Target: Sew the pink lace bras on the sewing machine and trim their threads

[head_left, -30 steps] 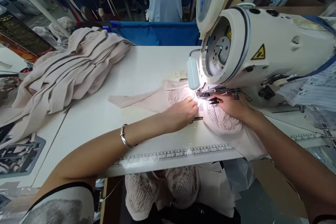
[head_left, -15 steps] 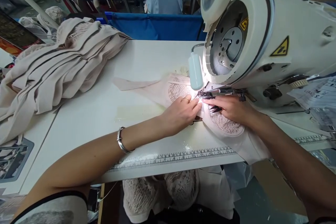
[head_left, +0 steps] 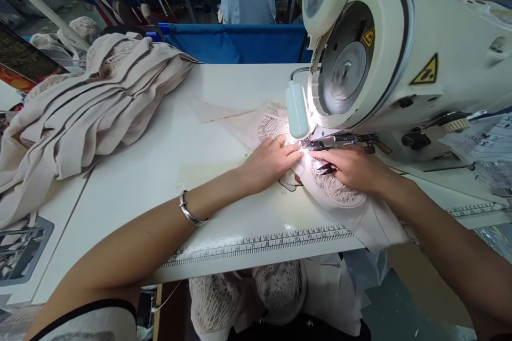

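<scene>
Now the pink lacy cloth (head_left: 338, 191) had turned on the surface (head_left: 240, 82) under the sewing machine (head_left: 452, 37), whose metal disc (head_left: 349, 70) had gone blurry, so stitching seemed under way, with the left hand (head_left: 268, 166) on the cloth, grip unclear, and the right hand (head_left: 357, 170) curled around snips (head_left: 327, 168).
</scene>
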Motion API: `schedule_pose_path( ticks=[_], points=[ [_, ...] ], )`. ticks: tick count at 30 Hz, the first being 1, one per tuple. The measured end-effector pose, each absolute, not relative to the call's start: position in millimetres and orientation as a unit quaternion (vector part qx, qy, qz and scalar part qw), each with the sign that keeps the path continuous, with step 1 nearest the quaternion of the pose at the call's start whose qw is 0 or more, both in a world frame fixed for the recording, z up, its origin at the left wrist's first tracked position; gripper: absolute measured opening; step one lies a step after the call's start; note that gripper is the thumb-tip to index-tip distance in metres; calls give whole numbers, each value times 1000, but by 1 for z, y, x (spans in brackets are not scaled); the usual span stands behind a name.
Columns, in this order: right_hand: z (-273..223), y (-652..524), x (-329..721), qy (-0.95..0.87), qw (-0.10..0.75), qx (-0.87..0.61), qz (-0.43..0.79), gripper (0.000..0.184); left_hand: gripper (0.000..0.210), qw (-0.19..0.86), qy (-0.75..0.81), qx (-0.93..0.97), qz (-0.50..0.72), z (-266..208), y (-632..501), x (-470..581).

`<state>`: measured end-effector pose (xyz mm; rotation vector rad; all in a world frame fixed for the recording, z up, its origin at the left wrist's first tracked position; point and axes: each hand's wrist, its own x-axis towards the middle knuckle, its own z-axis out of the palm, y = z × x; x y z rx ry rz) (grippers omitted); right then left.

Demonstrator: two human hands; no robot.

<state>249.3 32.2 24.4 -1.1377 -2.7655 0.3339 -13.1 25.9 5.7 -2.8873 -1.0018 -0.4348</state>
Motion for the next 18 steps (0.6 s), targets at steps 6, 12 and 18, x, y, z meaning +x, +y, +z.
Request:
schedule_pose_path(
  ticks=[6,12,18],
  points=[
    [38,21,235,-849,35,-506,152,26,36,9,-316,-935,-159,5,37,-20],
    [29,21,231,-802,83,-569,162,3,34,33,-357,-921,-154,16,25,-10],
    [15,22,236,-822,147,-546,72,14,40,39,-380,-915,-127,14,-15,15]
  ],
)
